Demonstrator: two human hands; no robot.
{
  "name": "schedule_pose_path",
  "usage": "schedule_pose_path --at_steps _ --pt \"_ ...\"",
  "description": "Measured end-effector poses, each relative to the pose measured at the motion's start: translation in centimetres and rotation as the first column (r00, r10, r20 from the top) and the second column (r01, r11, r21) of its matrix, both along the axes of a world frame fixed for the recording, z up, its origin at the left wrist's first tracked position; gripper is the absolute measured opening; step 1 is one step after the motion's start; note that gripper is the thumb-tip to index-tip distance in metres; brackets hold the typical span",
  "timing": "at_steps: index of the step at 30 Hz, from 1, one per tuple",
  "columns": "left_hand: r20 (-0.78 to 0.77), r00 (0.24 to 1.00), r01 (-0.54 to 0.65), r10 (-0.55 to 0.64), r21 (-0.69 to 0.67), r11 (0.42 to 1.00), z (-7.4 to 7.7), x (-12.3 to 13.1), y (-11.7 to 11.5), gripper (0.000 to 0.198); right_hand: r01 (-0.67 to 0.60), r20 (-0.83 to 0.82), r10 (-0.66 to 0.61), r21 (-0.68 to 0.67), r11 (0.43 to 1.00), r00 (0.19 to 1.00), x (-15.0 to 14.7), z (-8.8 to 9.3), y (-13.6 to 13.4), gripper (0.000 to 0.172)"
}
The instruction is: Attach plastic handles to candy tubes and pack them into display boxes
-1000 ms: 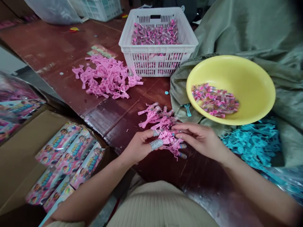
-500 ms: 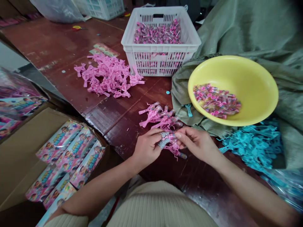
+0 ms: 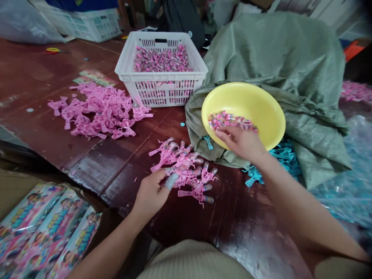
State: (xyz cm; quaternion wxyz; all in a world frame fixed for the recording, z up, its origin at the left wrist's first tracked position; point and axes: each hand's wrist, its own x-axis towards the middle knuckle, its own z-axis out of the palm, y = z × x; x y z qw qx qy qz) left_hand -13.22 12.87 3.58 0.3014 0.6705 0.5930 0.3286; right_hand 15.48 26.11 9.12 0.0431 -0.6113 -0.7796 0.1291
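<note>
My left hand [image 3: 152,192], with silver tape around one finger, grips the edge of a loose heap of pink plastic handle pieces fitted with small clear tubes [image 3: 186,170]. My right hand [image 3: 240,142] reaches over the rim of a yellow plastic bowl [image 3: 244,100]. Its fingertips are just above a pile of small wrapped pink tubes [image 3: 229,121], and the hand's back hides part of that pile. Whatever the right fingers may hold is hidden.
A white slotted crate [image 3: 161,93] full of pink tubes stands on the dark red wooden table [image 3: 37,77]. Bare pink handles [image 3: 99,110] lie beside it. A green woven sack [image 3: 276,58] lies under the bowl, near teal plastic pieces [image 3: 283,157]. Printed toy packages [image 3: 49,228] sit front left.
My right hand has left the pink pieces and moved up and right to the bowl. My left hand stays at the heap. The view has swung, shifting everything left.
</note>
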Motion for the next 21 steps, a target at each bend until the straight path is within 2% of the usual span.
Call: schedule_pose_path --at_steps 2,5,8,9,10,12,14,16,18,21 --pt "0.139 0.987 -0.058 0.08 -0.156 0.986 -0.3 -0.4 0.1 0.024 0.036 0.166 -0.025 -0.06 0.998 0.986 2.0 -0.4 3.1 0.048" --pt "0.35 0.923 -0.056 0.162 -0.295 0.954 -1.0 -0.2 0.1 0.029 -0.044 0.196 0.092 -0.233 0.971 0.976 4.1 -1.9 6.4 0.019" --pt "0.45 0.886 0.009 0.116 -0.266 0.964 -1.6 0.4 0.1 0.019 -0.11 0.178 0.171 -0.311 0.944 0.969 5.2 -2.4 7.7 0.005" --pt "0.451 0.886 0.013 0.103 -0.247 0.969 -1.7 0.5 0.1 0.021 -0.116 0.174 0.174 -0.297 0.948 0.969 5.5 -2.2 7.6 0.006" --pt "0.449 0.888 0.007 0.104 -0.24 0.971 -1.7 0.5 0.0 0.024 -0.112 0.181 0.163 -0.263 0.958 0.97 5.6 -1.8 7.3 0.018" --pt "0.466 0.874 -0.009 0.134 -0.261 0.965 -1.8 0.6 -0.1 0.024 -0.121 0.104 0.138 -0.153 0.981 0.985 5.4 -0.8 5.3 0.041" --pt "0.538 0.827 0.003 0.162 -0.292 0.956 -1.6 0.8 -0.2 0.025 -0.213 -0.192 0.195 -0.081 0.974 0.962 4.1 0.0 2.0 0.048" --pt "0.623 0.76 0.03 0.187 -0.321 0.947 -1.2 1.4 -0.3 0.026 -0.375 -0.57 0.29 -0.036 0.926 0.769 1.8 0.0 -2.1 0.04" --pt "0.675 0.71 0.057 0.202 -0.341 0.938 -0.8 2.1 -0.4 0.027 -0.428 -0.69 0.325 0.024 0.903 0.647 -0.9 -0.6 -5.7 0.032" --pt "0.703 0.685 0.084 0.189 -0.334 0.939 -0.2 2.9 -0.6 0.028 -0.439 -0.707 0.35 0.062 0.896 0.614 -3.6 -1.9 -8.4 0.026"
